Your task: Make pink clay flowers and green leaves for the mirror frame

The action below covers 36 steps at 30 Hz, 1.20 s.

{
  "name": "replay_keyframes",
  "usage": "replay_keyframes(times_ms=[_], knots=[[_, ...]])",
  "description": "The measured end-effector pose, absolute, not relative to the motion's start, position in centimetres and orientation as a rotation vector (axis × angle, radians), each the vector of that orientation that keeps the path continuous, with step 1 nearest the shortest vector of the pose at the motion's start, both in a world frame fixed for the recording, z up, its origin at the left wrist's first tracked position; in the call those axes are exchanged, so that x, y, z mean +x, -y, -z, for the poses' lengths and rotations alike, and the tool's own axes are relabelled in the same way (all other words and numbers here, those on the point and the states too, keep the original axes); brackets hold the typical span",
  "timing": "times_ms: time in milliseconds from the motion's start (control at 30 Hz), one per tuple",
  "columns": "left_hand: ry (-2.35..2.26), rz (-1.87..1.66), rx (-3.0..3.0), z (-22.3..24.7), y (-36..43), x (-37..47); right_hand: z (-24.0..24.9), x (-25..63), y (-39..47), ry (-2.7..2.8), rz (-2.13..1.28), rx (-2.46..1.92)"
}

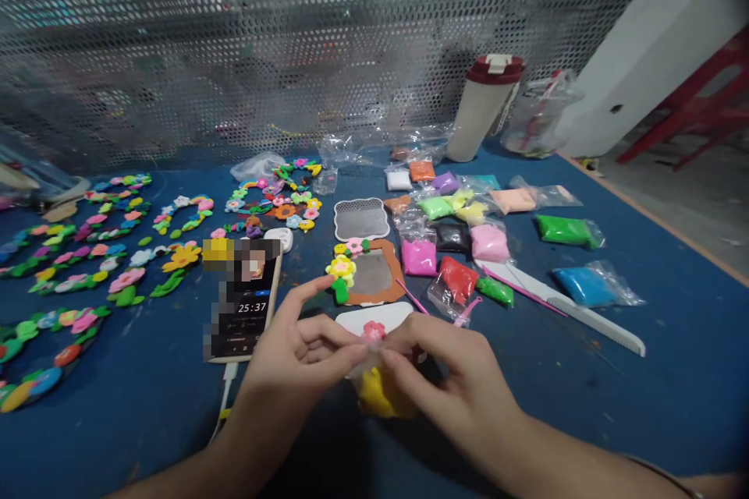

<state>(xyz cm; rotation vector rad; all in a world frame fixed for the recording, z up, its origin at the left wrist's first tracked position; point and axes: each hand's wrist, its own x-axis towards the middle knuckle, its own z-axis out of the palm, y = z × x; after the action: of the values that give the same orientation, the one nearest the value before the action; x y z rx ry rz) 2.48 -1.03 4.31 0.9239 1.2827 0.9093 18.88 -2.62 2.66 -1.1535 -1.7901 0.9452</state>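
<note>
Yellow packet (380, 396) is pinched by left hand (298, 355) and right hand (453, 366) over blue table (573, 398) facing perforated panel (234, 47).

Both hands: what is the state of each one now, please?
Left hand: closed at the fingertips, pinching the top of the yellow packet.
Right hand: also closed at the fingertips, pinching the same packet's top.

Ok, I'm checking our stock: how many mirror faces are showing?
2: the white-edged mirror, farther back, and the brown-bordered mirror, just in front of it. The white piece nearer the camera is partly hidden, so I can't tell whether it's another.
</note>
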Motion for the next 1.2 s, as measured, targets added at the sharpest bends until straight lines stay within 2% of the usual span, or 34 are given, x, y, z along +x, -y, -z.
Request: replay_keyframes(times_ms=[100,267,367,533,700,967,1067,1200], knots=[[-1.272,-0.897,1.009,-4.7,1.6,3.1,-3.0,19.0,3.0,1.755,-0.878,-1.136],[-1.237,-0.907,1.145,-4.8,1.7,4.1,-2.8,19.5,3.2,1.724,-1.034,-1.176],[-1.187,-0.822,1.182,-4.6,0.9,4.1,-3.1,20.8,2.9,1.794,-0.978,-1.199],[-1.309,-0.919,1.423,-4.2,-0.8,3.0,-5.0,26.3,0.5,1.884,-0.540,-1.448],[-1.328,-0.791,1.619,-3.4,-1.5,2.4,-4.3,32.3,-3.9,1.963,-0.066,-1.789],[-1.311,-0.816,1.382,-1.3,-2.3,2.1,-2.7,32.6,-7.4,2.018,0.371,-1.798],[-1.274,-0.872,1.313,-1.1,-2.3,2.1,-3.4,30.4,-6.9,2.053,0.352,-1.691],[-1.254,-0.917,1.249,-1.0,-2.0,2.0,-3.0,27.2,-5.5,2.158,0.052,-1.480]])
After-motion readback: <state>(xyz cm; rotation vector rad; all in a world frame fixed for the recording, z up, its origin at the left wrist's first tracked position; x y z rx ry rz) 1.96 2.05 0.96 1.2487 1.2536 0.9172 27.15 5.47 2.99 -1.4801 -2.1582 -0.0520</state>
